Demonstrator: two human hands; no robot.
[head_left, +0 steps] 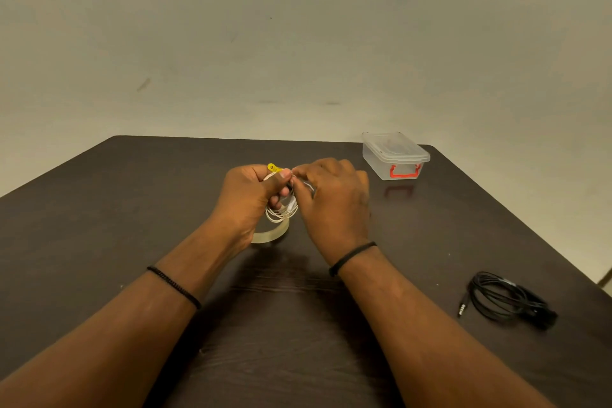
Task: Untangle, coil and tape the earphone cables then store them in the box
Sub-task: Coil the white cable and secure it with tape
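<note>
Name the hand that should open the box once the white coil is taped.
Right. The box stands at the table's far right, lid on, nearer the right hand. The left hand grips the white coil, so it is probably busy.

No text can be read. The yellow tab (274,168), held up between the two hands over the middle of the tabletop (132,209), carries small dark marks, too blurred to make out as letters or numbers.
</note>
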